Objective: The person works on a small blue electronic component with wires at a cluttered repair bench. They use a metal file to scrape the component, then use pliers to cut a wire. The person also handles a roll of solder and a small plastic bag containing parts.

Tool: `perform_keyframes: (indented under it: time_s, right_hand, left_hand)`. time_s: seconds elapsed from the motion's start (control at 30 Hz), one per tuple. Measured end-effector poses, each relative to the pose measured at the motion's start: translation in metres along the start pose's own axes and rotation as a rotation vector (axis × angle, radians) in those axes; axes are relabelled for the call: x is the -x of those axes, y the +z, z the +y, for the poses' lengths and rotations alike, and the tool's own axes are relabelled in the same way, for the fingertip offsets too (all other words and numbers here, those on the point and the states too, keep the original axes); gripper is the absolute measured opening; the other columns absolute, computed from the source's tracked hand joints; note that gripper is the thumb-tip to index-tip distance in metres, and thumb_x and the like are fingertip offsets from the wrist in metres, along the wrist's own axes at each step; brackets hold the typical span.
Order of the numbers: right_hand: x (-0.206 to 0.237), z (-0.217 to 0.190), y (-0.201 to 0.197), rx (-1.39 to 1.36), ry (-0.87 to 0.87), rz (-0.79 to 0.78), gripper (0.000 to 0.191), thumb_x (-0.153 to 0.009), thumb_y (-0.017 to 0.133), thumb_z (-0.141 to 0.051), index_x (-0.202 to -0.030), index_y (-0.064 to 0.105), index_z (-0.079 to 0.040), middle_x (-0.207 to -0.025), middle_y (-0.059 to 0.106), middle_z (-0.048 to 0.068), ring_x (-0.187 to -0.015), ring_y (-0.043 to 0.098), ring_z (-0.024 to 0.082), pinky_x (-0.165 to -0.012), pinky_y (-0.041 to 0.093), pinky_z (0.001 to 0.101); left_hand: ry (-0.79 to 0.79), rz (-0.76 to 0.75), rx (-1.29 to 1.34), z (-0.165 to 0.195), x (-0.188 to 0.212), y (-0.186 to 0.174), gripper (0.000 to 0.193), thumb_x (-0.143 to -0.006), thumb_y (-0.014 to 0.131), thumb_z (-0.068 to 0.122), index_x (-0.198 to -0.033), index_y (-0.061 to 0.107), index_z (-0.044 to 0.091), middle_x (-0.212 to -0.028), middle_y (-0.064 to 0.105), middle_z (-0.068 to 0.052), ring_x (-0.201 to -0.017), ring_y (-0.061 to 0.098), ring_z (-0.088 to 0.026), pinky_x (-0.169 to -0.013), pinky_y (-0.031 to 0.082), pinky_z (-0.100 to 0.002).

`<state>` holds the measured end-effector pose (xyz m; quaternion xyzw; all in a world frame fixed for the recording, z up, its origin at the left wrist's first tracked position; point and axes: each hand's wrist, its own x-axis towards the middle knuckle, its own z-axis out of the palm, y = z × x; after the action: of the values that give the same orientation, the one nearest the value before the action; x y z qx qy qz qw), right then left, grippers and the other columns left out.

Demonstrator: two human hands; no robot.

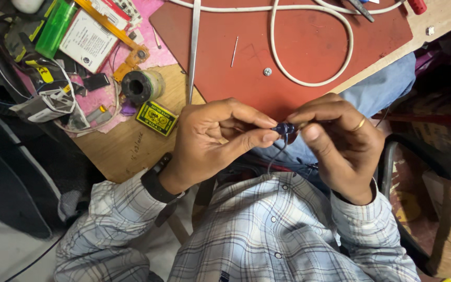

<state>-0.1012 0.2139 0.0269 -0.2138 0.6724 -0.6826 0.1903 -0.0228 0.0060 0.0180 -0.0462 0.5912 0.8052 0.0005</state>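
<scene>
Both hands' fingers [267, 137] pinch a small dark blue part [284, 128], lying crosswise between them.

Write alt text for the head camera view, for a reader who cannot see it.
Two bare hands pinch a small dark blue part between them, left hand and right hand, over a lap in a plaid shirt. Beyond lies a red mat with a white cable, tweezers and a solder spool.
</scene>
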Motion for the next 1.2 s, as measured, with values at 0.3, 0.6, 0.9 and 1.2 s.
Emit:
perform_keyframes:
  time_s: [0.3, 0.6, 0.9, 1.2]
  right_hand:
    - [0.007, 0.014, -0.004, -0.198, 0.156, -0.010, 0.009, -0.105, 0.069, 0.003, -0.112, 0.066, 0.007, -0.105, 0.069, 0.012, -0.094, 0.068, 0.014, -0.086, 0.056, 0.0263]
    - [0.009, 0.017, 0.003, -0.249, 0.114, -0.026, 0.018, -0.101, 0.073, 0.003, -0.115, 0.063, 0.008, -0.106, 0.068, 0.011, -0.092, 0.069, 0.013, -0.084, 0.059, 0.0247]
    - [0.010, 0.018, 0.000, -0.234, 0.124, -0.023, 0.014, -0.103, 0.072, 0.000, -0.111, 0.063, 0.008, -0.100, 0.068, 0.012, -0.087, 0.071, 0.016, -0.078, 0.060, 0.0270]
    - [0.011, 0.022, 0.000, -0.311, 0.121, -0.018, 0.012, -0.106, 0.070, -0.001, -0.112, 0.062, 0.005, -0.098, 0.069, 0.013, -0.085, 0.071, 0.017, -0.077, 0.061, 0.0286]
  left_hand:
    - [0.085, -0.047, -0.002, 0.004, 0.001, 0.001, 0.007, -0.103, 0.070, -0.005, -0.109, 0.066, -0.007, -0.110, 0.074, -0.015, -0.101, 0.079, -0.020, -0.087, 0.069, -0.026]
    - [0.108, -0.027, -0.131, 0.007, 0.000, -0.001, 0.009, -0.102, 0.073, -0.001, -0.108, 0.066, -0.004, -0.107, 0.072, -0.013, -0.092, 0.077, -0.013, -0.079, 0.068, -0.022]
    - [0.098, -0.044, -0.170, 0.010, 0.000, -0.002, 0.009, -0.106, 0.070, 0.005, -0.112, 0.070, -0.002, -0.106, 0.074, -0.010, -0.091, 0.078, -0.012, -0.077, 0.066, -0.020]
    - [0.157, -0.040, -0.242, 0.012, -0.002, -0.001, 0.013, -0.107, 0.070, 0.002, -0.119, 0.072, -0.001, -0.106, 0.074, -0.010, -0.094, 0.078, -0.013, -0.081, 0.068, -0.022]
